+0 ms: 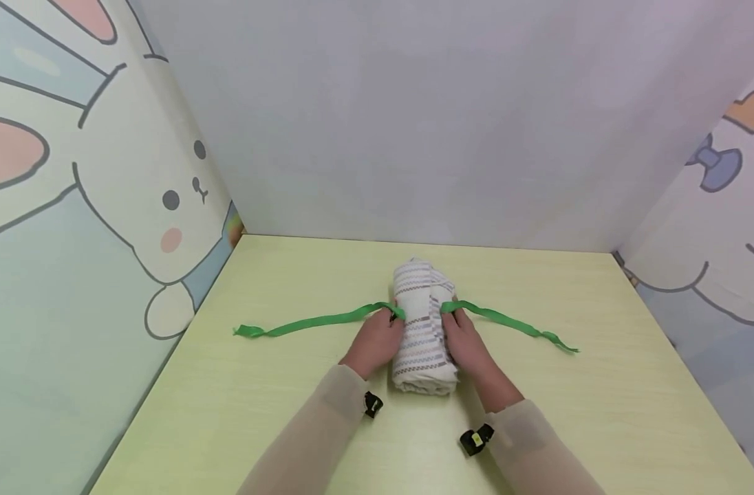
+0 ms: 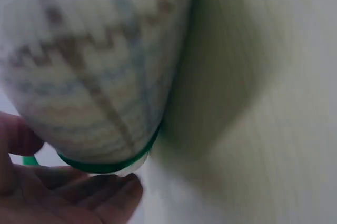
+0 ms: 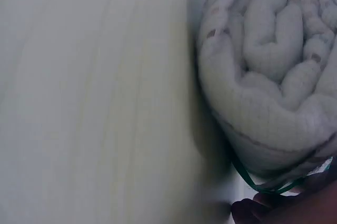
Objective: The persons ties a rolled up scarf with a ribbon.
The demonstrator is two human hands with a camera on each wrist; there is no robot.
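Observation:
A rolled-up striped cloth (image 1: 417, 344), white with grey and brown bands, lies lengthwise on the table. A green ribbon (image 1: 327, 321) passes beneath it and trails out on both sides. At the roll's left side, my left hand (image 1: 377, 340) pinches the ribbon close to the cloth; the left wrist view shows thumb and fingers (image 2: 113, 197) around it. My right hand (image 1: 466, 344) is at the opposite side, its fingertips at the ribbon, partly hidden by the roll. The right wrist view shows the roll's coiled end (image 3: 274, 50), with the ribbon curving below it.
The pale yellow table (image 1: 290, 275) extends on both sides of the roll. A grey-white wall (image 1: 414, 137) rises behind it. Panels with a cartoon rabbit (image 1: 135, 192) and another cartoon figure stand left and right. Black devices (image 1: 476, 440) are strapped to the wrists.

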